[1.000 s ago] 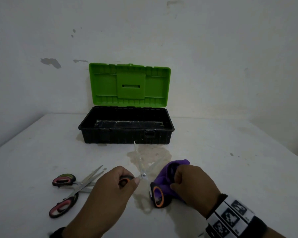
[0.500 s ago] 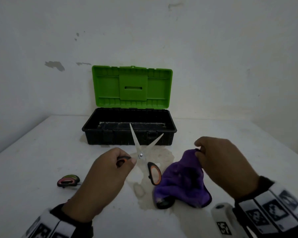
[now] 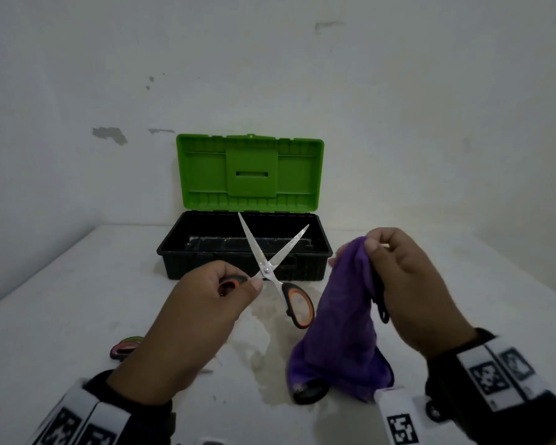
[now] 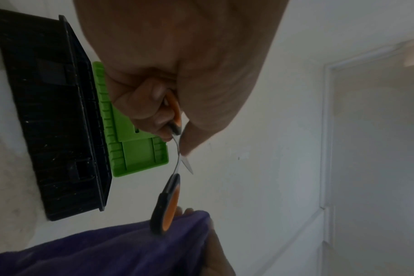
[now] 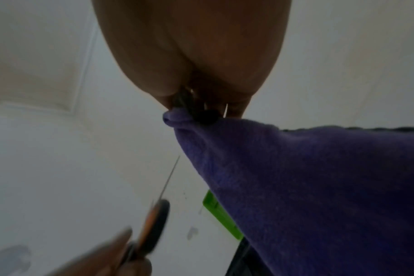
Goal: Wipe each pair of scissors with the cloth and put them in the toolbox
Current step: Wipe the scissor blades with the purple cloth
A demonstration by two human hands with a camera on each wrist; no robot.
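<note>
My left hand (image 3: pixel 241 284) grips one orange-and-black handle of a pair of scissors (image 3: pixel 266 269), held in the air in front of the toolbox. Its blades are spread in a V and the other handle (image 4: pixel 165 205) hangs free. My right hand (image 3: pixel 371 247) pinches the top of a purple cloth (image 3: pixel 341 332), which hangs down to the table just right of the scissors. The black toolbox (image 3: pixel 206 268) stands open at the back, with its green lid (image 3: pixel 206 171) upright. In the right wrist view the cloth (image 5: pixel 307 186) fills the right side.
A pink-and-green scissors handle (image 3: pixel 126 346) lies on the white table (image 3: pixel 77 300), mostly hidden behind my left arm. A dark rounded handle (image 3: pixel 312 391) peeks from under the cloth's lower edge. A pale stain (image 3: pixel 270 358) marks the table. The wall stands close behind the toolbox.
My left hand has raised the scissors toward the toolbox. My right hand has lifted the cloth off the table by its top, so it now hangs.
</note>
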